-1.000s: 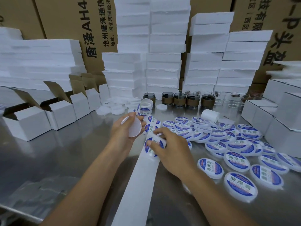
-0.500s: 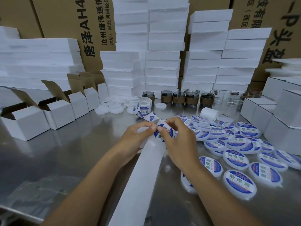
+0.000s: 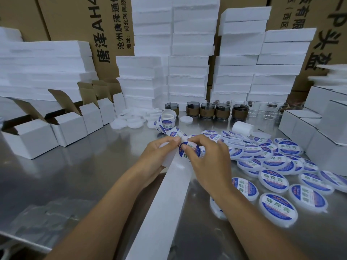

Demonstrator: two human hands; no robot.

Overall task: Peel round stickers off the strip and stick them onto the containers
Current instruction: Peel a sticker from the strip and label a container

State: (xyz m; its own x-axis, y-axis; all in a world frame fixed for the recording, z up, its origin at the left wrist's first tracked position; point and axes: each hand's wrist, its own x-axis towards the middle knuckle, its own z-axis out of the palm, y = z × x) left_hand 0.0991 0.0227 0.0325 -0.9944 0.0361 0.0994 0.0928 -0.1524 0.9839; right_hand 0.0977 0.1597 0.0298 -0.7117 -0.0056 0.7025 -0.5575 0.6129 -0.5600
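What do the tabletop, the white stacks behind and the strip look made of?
Tabletop: brushed metal, likely stainless steel; blurred reflections. White stacks: foam, probably polystyrene; rough, crumbly edges. Strip: matte white paper, probably release liner; it bends softly.

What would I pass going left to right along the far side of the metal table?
Open white cardboard boxes → plain white round containers → curled strip of blue-and-white round stickers → dark glass jars with brown bands → clear glass jars → closed white cartons.
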